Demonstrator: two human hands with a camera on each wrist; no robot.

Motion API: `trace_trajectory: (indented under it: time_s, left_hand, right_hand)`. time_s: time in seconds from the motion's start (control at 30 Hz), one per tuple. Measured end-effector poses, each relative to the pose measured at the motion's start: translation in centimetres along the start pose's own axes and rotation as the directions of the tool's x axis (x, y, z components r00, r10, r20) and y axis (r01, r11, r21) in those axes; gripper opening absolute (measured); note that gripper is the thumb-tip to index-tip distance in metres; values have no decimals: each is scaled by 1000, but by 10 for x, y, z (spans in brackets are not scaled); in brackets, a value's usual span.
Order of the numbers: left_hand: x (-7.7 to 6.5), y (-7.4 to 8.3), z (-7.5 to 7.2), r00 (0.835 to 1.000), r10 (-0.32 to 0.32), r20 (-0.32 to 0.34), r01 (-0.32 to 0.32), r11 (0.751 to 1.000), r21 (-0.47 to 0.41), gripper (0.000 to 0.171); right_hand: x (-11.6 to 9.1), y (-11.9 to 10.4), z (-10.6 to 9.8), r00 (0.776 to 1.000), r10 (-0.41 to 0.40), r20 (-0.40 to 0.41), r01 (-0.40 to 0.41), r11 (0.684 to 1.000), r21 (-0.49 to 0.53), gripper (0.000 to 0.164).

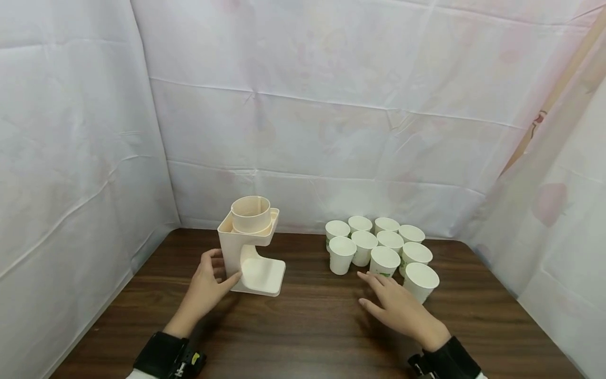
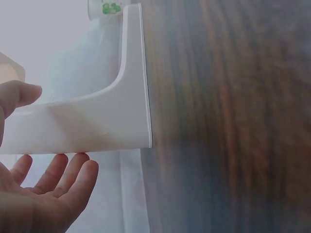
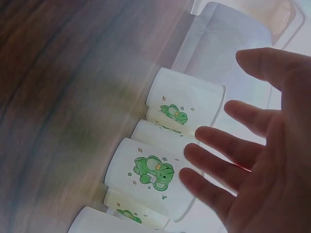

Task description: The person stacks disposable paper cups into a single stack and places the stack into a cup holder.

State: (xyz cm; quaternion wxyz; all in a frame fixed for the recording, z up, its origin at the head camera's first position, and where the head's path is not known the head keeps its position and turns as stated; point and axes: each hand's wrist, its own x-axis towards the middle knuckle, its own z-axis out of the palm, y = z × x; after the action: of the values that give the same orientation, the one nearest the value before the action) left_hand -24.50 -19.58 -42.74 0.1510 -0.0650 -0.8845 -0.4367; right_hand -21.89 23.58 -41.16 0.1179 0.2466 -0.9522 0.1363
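Green cartoon animals with large round ears decorate the white cups, with small stars, diamonds and dots around them; the right wrist view shows these prints best, and a green motif also appears on a cup at the top edge of the left wrist view.

The cream stand stands upright on the table, against the left hand. That hand grips its upright column low down, the thumb on the near side and the other fingertips against the outer wall. The right hand is released, palm down, its fingers spread and extended beside the front cups; whether a fingertip touches one cannot be told. The ten cups stand upright in a close cluster, well to the right of the stand.

The stand is smooth and plastic-looking, C-shaped from the side, with a flat, rounded-cornered base plate, a curved inner corner and a boxy, rimmed top holding a round collar. The cups look like paper, tapering downward from rolled rims. Dark brown wood grain streaks the tabletop. Creased white cloth with faint pink blotches hangs behind it. Both wrists wear black bands.
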Motion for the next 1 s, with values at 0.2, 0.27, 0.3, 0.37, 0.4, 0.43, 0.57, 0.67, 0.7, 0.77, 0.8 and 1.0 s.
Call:
trace_trajectory:
  time_s: [0.2,0.27,0.3,0.37,0.4,0.43,0.57,0.67,0.7,0.77,0.8,1.0]
  left_hand:
    - [-14,9,-4,1000,25,3,-25,1000,0,73]
    - [-16,12,-4,999,43,5,-43,999,-2,73]
    - [-17,14,-4,999,50,8,-50,999,-5,73]
    - [-18,19,-3,998,63,10,-63,998,-10,72]
    - [-19,20,-2,997,70,11,-70,997,-10,72]
    - [-20,22,-2,997,78,12,-78,997,-9,72]
    - [-21,27,2,994,104,28,-104,995,-11,70]
    - [-21,29,6,992,120,39,-120,993,-13,68]
    - [-21,30,8,991,128,43,-127,992,-15,66]
    - [-20,31,11,988,145,51,-144,989,-23,63]
    - [-20,32,13,986,155,55,-154,988,-26,62]
    - [-20,40,23,978,190,83,-183,980,-80,56]
  right_hand:
    - [1,0,-5,997,-29,-73,28,999,-21,48]
    - [1,0,-6,994,-39,-106,36,999,-29,45]
    - [1,1,-7,992,-44,-121,40,999,-33,44]
    - [1,1,-9,988,-57,-147,52,998,-36,42]
    - [1,2,-10,986,-61,-153,55,998,-38,41]
    - [1,2,-10,985,-64,-158,59,998,-37,40]
    - [0,3,-13,979,-80,-186,72,996,-49,37]
    - [0,5,-15,973,-86,-214,75,995,-60,34]
    - [0,6,-15,970,-87,-226,75,995,-63,33]
    - [-1,7,-17,962,-89,-259,72,995,-73,29]
    - [-1,8,-18,957,-89,-277,70,994,-78,28]
    - [-3,15,-27,929,-109,-355,73,991,-112,22]
